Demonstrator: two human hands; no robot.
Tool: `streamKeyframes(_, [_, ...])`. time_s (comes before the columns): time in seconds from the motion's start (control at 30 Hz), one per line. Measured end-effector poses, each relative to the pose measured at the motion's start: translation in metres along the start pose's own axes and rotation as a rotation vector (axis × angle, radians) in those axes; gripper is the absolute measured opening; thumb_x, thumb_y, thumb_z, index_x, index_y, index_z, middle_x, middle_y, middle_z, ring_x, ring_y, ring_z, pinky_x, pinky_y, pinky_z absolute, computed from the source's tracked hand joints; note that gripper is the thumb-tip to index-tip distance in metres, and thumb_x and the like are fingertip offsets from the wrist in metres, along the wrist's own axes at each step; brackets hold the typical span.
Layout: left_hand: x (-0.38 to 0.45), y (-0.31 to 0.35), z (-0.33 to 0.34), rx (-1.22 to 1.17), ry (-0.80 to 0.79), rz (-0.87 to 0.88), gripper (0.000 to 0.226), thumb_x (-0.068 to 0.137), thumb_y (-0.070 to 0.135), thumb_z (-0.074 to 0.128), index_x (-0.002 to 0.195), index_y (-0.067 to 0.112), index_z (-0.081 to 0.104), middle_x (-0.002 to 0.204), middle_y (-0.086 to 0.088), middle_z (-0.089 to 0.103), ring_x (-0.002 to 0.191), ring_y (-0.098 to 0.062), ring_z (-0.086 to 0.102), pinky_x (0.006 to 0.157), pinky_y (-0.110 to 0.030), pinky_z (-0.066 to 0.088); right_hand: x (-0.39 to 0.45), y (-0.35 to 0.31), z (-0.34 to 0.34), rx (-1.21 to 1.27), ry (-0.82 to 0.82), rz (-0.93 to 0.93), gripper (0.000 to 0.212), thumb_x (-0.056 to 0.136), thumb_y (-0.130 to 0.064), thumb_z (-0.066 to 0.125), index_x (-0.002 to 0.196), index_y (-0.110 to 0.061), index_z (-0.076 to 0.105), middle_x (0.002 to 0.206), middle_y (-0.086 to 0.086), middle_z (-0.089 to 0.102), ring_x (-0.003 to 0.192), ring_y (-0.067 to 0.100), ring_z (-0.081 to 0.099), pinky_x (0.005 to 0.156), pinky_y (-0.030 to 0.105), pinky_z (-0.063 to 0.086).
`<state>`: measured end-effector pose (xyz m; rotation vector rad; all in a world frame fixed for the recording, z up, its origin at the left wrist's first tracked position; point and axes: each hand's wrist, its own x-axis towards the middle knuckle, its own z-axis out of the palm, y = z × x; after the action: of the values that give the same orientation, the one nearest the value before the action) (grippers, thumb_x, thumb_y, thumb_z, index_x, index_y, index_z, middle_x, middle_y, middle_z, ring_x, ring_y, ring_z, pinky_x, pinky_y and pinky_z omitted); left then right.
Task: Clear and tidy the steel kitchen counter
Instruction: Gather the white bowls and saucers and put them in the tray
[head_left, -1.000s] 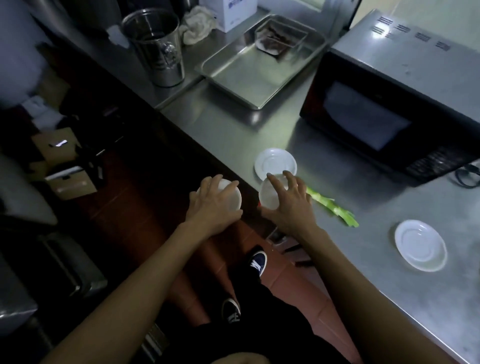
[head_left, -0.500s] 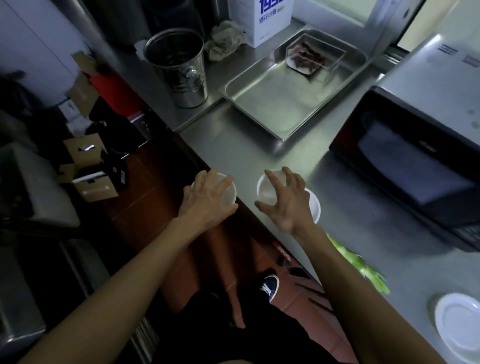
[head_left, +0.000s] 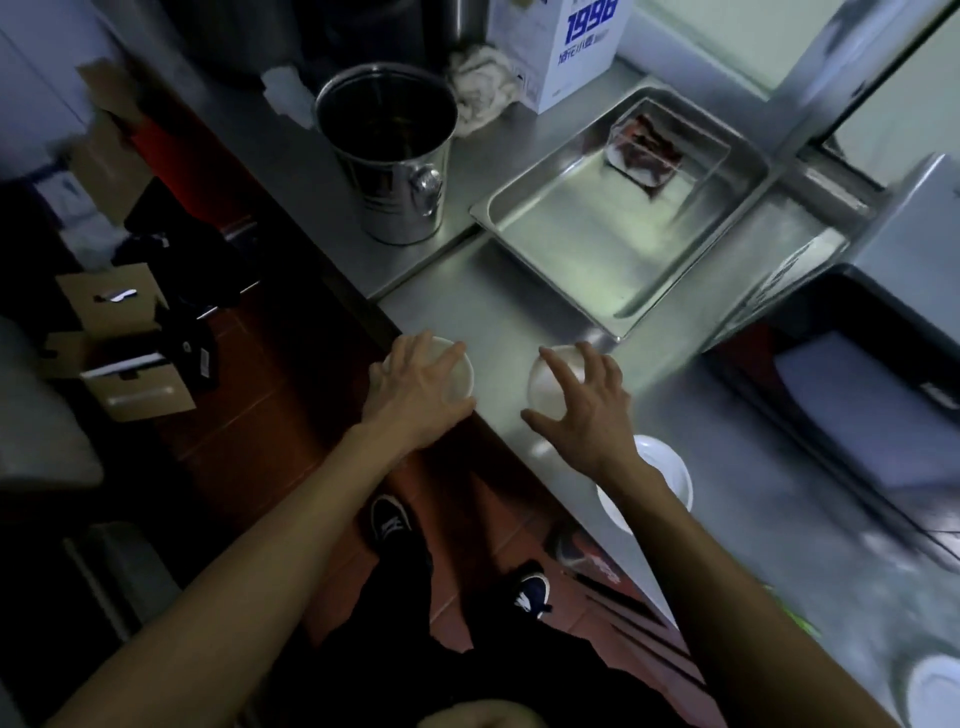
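Observation:
My left hand (head_left: 415, 397) grips a small white cup (head_left: 460, 366) from above, right at the front edge of the steel counter (head_left: 519, 306). My right hand (head_left: 584, 410) grips a second white cup (head_left: 548, 382) from above, fingers spread round its rim, over the counter. A white saucer (head_left: 662, 470) lies on the counter just behind my right wrist, partly hidden by my forearm. Another white saucer (head_left: 935, 688) shows at the lower right corner.
A steel tray (head_left: 587, 244) holding a clear container (head_left: 647, 150) of dark food sits just beyond the cups. A steel bucket (head_left: 387, 150), a rag (head_left: 480, 91) and a white carton (head_left: 558, 44) stand farther back. A black microwave (head_left: 852, 384) fills the right.
Both hands have carried the cups leftward along the counter toward the steel tray. The near saucer now lies behind my right wrist and the green stalk has nearly left the view.

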<state>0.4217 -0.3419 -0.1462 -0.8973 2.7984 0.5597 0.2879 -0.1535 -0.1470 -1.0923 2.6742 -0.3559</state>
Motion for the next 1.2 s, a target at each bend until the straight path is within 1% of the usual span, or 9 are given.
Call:
streamKeyframes(0.13, [0.040,-0.011,-0.022,-0.018,0.020,0.115,0.074,0.081,0.062,0.057,0.146,0.039,0.030,0.154,-0.003,0.021,0.142,-0.027,0.017,0.109,-0.056,0.030,0.031,-0.018,-0.016,-0.019,0.049,0.077,0.083,0.079,-0.060,0.069,0.150,-0.042,0.028,0.161,0.005,0.014,0.145,0.034,0.014,0.106,0.056,0.032])
streamKeyframes(0.23, [0.062,-0.014,-0.033,-0.017,-0.001,0.171,0.074,0.080,0.060,0.058,0.145,0.039,0.030,0.155,-0.003,0.020,0.144,-0.028,0.015,0.110,-0.057,0.029,0.042,-0.027,-0.023,-0.002,0.079,0.140,0.087,0.079,-0.060,0.070,0.151,-0.042,0.027,0.162,0.003,0.014,0.146,0.032,0.011,0.108,0.056,0.029])
streamKeyframes(0.33, [0.080,-0.014,-0.036,-0.013,-0.026,0.223,0.076,0.079,0.063,0.057,0.146,0.041,0.028,0.158,-0.002,0.018,0.145,-0.028,0.014,0.110,-0.058,0.030,0.045,-0.030,-0.025,0.023,0.119,0.185,0.088,0.077,-0.060,0.072,0.151,-0.040,0.028,0.162,0.004,0.015,0.146,0.032,0.013,0.108,0.057,0.030])
streamKeyframes(0.4, [0.092,-0.012,-0.035,-0.014,-0.053,0.264,0.078,0.081,0.063,0.057,0.149,0.043,0.025,0.160,-0.002,0.016,0.146,-0.028,0.012,0.112,-0.057,0.028,0.047,-0.028,-0.023,0.031,0.140,0.218,0.089,0.076,-0.060,0.073,0.151,-0.039,0.030,0.161,0.005,0.018,0.145,0.032,0.016,0.107,0.058,0.033])
streamKeyframes(0.6, [0.134,0.008,-0.034,0.026,-0.107,0.344,0.082,0.083,0.064,0.057,0.153,0.046,0.018,0.164,0.000,0.009,0.149,-0.027,0.003,0.115,-0.059,0.022,0.068,-0.009,-0.022,0.108,0.176,0.285,0.091,0.075,-0.059,0.075,0.150,-0.037,0.030,0.161,0.004,0.019,0.145,0.032,0.018,0.107,0.059,0.035])
streamKeyframes(0.8, [0.186,0.046,-0.041,0.124,-0.109,0.421,0.083,0.080,0.064,0.059,0.151,0.044,0.022,0.162,0.000,0.012,0.149,-0.026,0.006,0.115,-0.056,0.023,0.104,0.018,-0.035,0.192,0.225,0.353,0.091,0.076,-0.058,0.073,0.152,-0.037,0.027,0.162,0.004,0.017,0.147,0.030,0.014,0.107,0.056,0.033])
streamKeyframes(1.0, [0.234,0.079,-0.049,0.139,-0.083,0.454,0.077,0.081,0.064,0.061,0.148,0.043,0.030,0.159,0.001,0.018,0.148,-0.025,0.012,0.111,-0.054,0.030,0.134,0.051,-0.042,0.250,0.248,0.395,0.090,0.077,-0.058,0.072,0.152,-0.038,0.026,0.162,0.003,0.016,0.147,0.030,0.013,0.110,0.056,0.031])
streamKeyframes(1.1, [0.254,0.091,-0.046,0.144,-0.104,0.455,0.078,0.081,0.065,0.061,0.149,0.043,0.030,0.160,0.000,0.018,0.148,-0.024,0.011,0.113,-0.053,0.028,0.144,0.061,-0.040,0.259,0.229,0.408,0.091,0.077,-0.059,0.071,0.152,-0.039,0.024,0.163,0.003,0.014,0.147,0.029,0.011,0.109,0.055,0.031])
streamKeyframes(1.2, [0.280,0.105,-0.039,0.124,-0.124,0.456,0.080,0.080,0.067,0.059,0.150,0.043,0.027,0.161,0.000,0.016,0.149,-0.025,0.010,0.113,-0.056,0.027,0.154,0.071,-0.039,0.249,0.221,0.433,0.091,0.077,-0.060,0.071,0.152,-0.039,0.023,0.163,0.003,0.014,0.148,0.029,0.011,0.109,0.057,0.032])
